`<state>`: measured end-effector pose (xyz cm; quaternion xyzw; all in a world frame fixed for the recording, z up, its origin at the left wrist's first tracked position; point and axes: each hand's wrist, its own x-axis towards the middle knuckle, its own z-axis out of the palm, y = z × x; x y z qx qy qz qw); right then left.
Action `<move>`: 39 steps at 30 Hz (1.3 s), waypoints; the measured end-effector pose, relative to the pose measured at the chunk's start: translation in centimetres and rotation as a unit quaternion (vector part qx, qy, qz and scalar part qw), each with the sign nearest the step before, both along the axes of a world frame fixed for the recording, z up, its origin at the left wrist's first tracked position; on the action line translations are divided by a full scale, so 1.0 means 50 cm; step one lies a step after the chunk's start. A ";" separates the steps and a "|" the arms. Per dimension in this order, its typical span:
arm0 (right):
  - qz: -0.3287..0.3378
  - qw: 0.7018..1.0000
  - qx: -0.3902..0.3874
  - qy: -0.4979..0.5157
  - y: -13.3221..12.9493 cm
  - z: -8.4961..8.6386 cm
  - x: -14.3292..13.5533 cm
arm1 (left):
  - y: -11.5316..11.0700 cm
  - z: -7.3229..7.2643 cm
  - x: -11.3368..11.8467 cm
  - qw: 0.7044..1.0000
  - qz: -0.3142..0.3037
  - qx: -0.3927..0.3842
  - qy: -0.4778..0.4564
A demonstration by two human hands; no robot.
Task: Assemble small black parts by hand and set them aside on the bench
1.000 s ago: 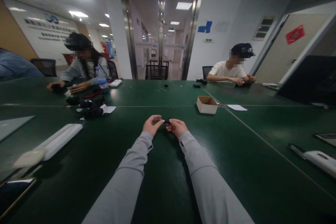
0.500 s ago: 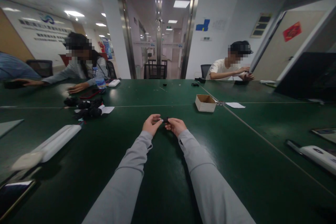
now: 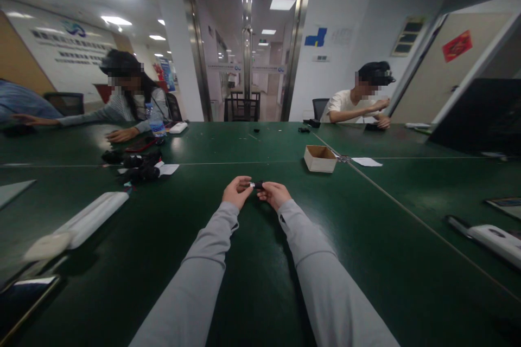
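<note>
We pinch a small black object (image 3: pixel 258 185) with a silvery end in our right hand (image 3: pixel 277 194) over the table (image 3: pixel 260 282), our left hand (image 3: pixel 235 193) narrowly curled at that end, its grip unclear, a fine-handling step whose next move, we judge, calls for steady fingertips.

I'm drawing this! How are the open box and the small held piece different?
The open box is pale outside, brown inside; the small piece is black with a silvery end. The box is bigger than the piece. The box rests on the table; the right hand holds the piece.
</note>
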<state>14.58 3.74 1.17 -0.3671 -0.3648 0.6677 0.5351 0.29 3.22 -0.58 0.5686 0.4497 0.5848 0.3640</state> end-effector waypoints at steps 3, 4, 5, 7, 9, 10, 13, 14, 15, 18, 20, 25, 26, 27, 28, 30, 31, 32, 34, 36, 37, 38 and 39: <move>0.006 1.000 -0.001 -0.007 -0.003 0.004 -0.001 | -0.004 0.005 0.002 1.000 0.003 0.017 0.004; 0.007 1.000 0.001 -0.009 -0.004 0.005 -0.001 | -0.005 0.007 0.003 1.000 0.003 0.018 0.004; 0.009 1.000 0.004 -0.012 -0.005 0.006 -0.002 | -0.006 0.009 0.002 1.000 0.005 0.017 0.000; 0.004 1.000 0.009 -0.015 -0.005 0.007 -0.003 | -0.007 0.012 0.002 1.000 0.002 0.009 -0.011; -0.002 1.000 0.010 -0.017 -0.005 0.006 -0.004 | -0.007 0.015 0.002 0.999 -0.003 -0.030 -0.024; -0.003 1.000 0.010 -0.017 -0.005 0.006 -0.004 | -0.006 0.016 0.002 0.998 -0.004 -0.061 -0.028; 0.000 1.000 0.017 -0.025 -0.005 0.003 -0.004 | -0.005 0.017 0.004 0.990 0.013 -0.138 -0.035; 0.002 0.999 0.020 -0.027 -0.004 0.002 -0.004 | -0.004 0.017 0.004 0.989 0.017 -0.142 -0.036; 0.005 0.999 0.022 -0.029 -0.004 0.000 -0.004 | -0.003 0.015 0.004 0.990 0.016 -0.135 -0.037; 0.008 0.999 0.028 -0.023 -0.001 -0.004 -0.002 | -0.001 0.010 0.001 0.995 -0.008 -0.096 -0.037; 0.008 0.999 0.028 -0.016 0.001 -0.006 -0.002 | 0.000 0.007 -0.002 0.997 -0.021 -0.068 -0.034; 0.000 1.000 0.017 -0.017 0.002 -0.006 -0.002 | -0.005 0.014 -0.004 0.999 -0.024 -0.024 -0.011; -0.003 1.000 0.017 -0.019 0.002 -0.006 -0.003 | -0.005 0.015 -0.002 0.999 -0.018 -0.041 -0.006; -0.004 1.000 0.017 -0.021 0.001 -0.005 -0.003 | -0.005 0.016 -0.001 0.998 -0.010 -0.068 -0.005; -0.004 1.000 0.017 -0.024 0.000 -0.004 -0.003 | -0.004 0.017 0.000 0.995 0.001 -0.100 -0.005; -0.001 0.999 0.018 -0.027 -0.002 -0.003 -0.003 | -0.002 0.015 0.003 0.989 0.011 -0.149 -0.005; 0.002 0.999 0.018 -0.029 -0.002 -0.003 -0.003 | 0.000 0.014 0.004 0.988 0.009 -0.156 -0.005; 0.005 0.999 0.018 -0.030 -0.002 -0.003 -0.003 | 0.000 0.012 0.004 0.989 0.005 -0.149 -0.006; 0.007 0.999 0.019 -0.029 0.000 -0.004 -0.003 | -0.001 0.009 0.003 0.993 -0.008 -0.114 -0.007; 0.008 0.999 0.022 -0.023 0.001 -0.006 -0.002 | -0.004 0.009 0.001 0.997 -0.014 -0.074 -0.008; 0.007 1.000 0.023 -0.020 0.002 -0.006 -0.002 | -0.007 0.011 0.000 0.998 -0.015 -0.055 -0.004; 0.006 1.000 0.022 -0.018 0.002 -0.007 -0.002 | -0.009 0.013 -0.001 0.999 -0.015 -0.038 0.004; 0.005 1.000 0.021 -0.017 0.002 -0.007 -0.002 | -0.011 0.016 -0.002 0.999 -0.016 -0.025 0.012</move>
